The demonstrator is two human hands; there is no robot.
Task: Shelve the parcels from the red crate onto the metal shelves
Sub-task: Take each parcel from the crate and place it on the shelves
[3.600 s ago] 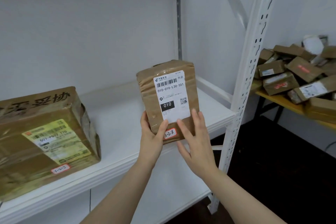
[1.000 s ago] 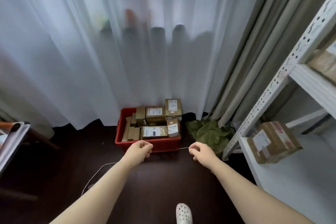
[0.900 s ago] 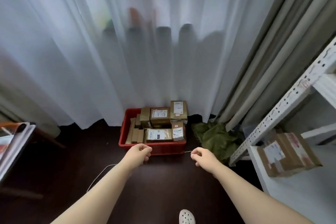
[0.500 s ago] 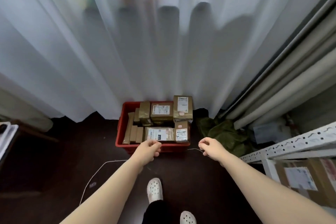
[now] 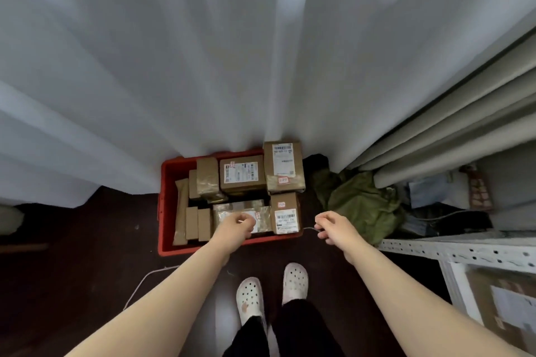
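Note:
A red crate (image 5: 166,203) sits on the dark floor against the white curtain, filled with several brown taped parcels. A tall parcel (image 5: 282,166) stands at its back right and a small labelled parcel (image 5: 285,214) at its front right. My left hand (image 5: 236,227) hovers over the crate's front, above a flat parcel (image 5: 262,220), fingers loosely curled and holding nothing. My right hand (image 5: 333,226) hangs just right of the crate, also loosely curled. A thin wire (image 5: 310,229) shows beside it; I cannot tell if it touches the hand. The white metal shelf (image 5: 464,249) is at lower right.
A brown parcel (image 5: 504,316) lies on the low shelf at the right edge. A crumpled green cloth (image 5: 359,206) lies right of the crate. A white cord (image 5: 145,281) runs over the floor at left. My feet in white clogs (image 5: 272,290) stand before the crate.
I have left the parcel on the shelf, turned and walked up to the red crate. Both hands now reach lower, the left one over the crate's front.

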